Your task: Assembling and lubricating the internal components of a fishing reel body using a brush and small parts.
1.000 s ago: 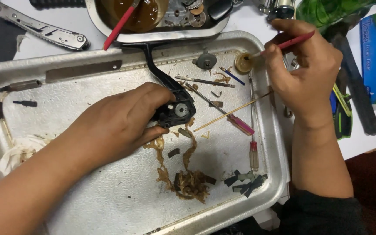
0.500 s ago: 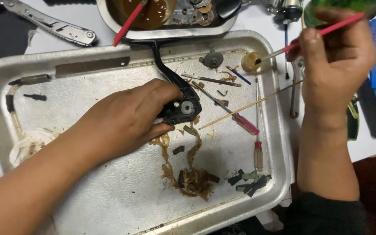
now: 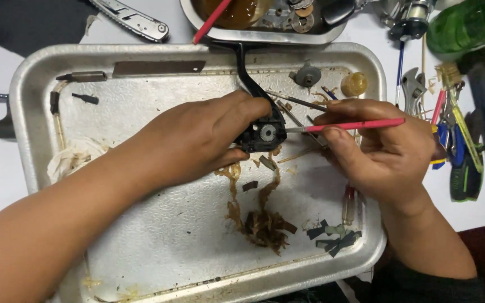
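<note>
My left hand [image 3: 197, 140] grips a black fishing reel body [image 3: 265, 134] with a long black handle, held over a dented metal tray [image 3: 40, 73]. My right hand [image 3: 383, 151] holds a thin red-handled brush [image 3: 360, 124], its tip pointing at the round metal part on the reel's face. Brown greasy smears and dark scraps [image 3: 265, 224] lie on the tray below the reel.
A metal bowl [image 3: 265, 35] with brown liquid and small parts stands beyond the tray. A folding multi-tool [image 3: 130, 19] lies at top left. Pliers, wrench and other tools [image 3: 456, 134] sit right of the tray, a green bottle [image 3: 467, 25] above them. A yellow cap [image 3: 355, 84] and crumpled tissue [image 3: 74, 157] rest in the tray.
My right hand came down from the tray's far right corner and brought the red brush to the reel. My left hand kept its grip on the reel.
</note>
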